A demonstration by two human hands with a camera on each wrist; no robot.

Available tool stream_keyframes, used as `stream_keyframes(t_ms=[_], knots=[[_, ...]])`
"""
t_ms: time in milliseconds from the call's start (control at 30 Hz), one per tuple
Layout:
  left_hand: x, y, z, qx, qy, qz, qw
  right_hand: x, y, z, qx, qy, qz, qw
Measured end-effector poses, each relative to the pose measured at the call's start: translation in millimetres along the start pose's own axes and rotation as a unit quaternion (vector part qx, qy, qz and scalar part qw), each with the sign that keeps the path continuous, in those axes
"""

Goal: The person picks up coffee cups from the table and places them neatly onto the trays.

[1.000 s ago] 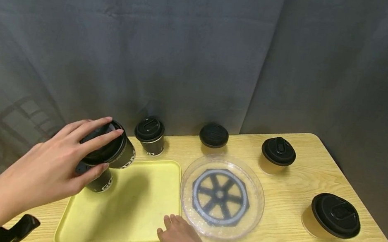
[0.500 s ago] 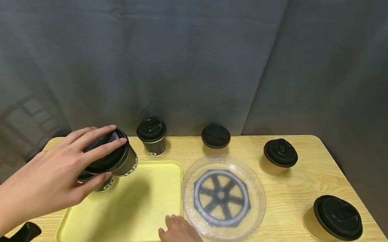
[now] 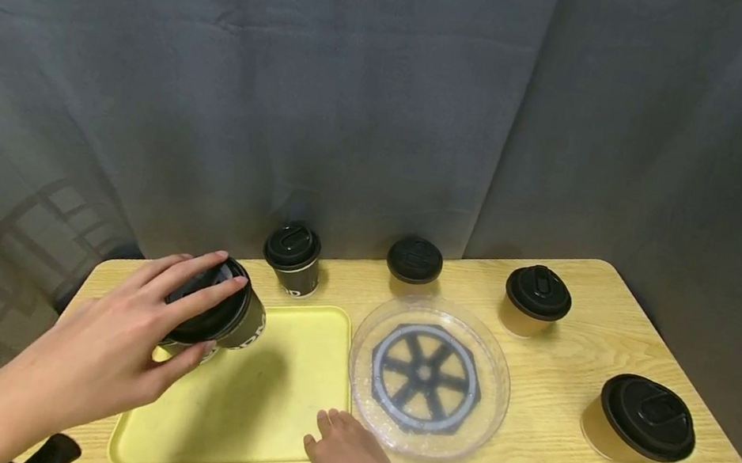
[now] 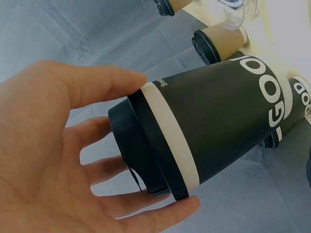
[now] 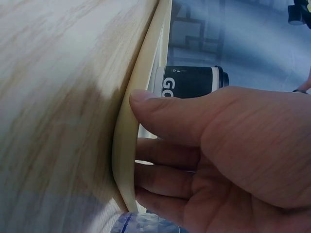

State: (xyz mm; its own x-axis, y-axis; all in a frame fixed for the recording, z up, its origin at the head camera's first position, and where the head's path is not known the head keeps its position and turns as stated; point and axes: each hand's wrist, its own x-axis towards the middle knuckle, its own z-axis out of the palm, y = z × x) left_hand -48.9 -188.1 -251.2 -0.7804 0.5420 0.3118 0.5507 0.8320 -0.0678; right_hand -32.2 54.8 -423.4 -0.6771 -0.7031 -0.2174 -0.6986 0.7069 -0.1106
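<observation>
Cup [image 4: 214,119], black with white lettering

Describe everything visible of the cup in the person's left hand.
The cup is dark and paper-looking, with white lettering and a cream band below its black, plastic-looking lid. The left hand grips it around lid and rim, thumb at the band. It is lid up at the far left corner of the yellow tray; whether its base touches is hidden.

head view forward and down, wrists close
</observation>
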Motion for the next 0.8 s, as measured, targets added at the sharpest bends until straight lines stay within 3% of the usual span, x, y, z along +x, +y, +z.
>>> stream_keyframes(t_ms=[467,800], knots=[[-2.7,4.5,6.5,-0.007,-0.030,-0.023,0.9992,1.1,-1,-1,0.006,-0.007,0.009,0.9999],[-7.6,6.1,11.3,-0.010,-0.032,-0.028,0.9991,-0.2,-2,-1,0.012,-0.009,0.018,0.9997]])
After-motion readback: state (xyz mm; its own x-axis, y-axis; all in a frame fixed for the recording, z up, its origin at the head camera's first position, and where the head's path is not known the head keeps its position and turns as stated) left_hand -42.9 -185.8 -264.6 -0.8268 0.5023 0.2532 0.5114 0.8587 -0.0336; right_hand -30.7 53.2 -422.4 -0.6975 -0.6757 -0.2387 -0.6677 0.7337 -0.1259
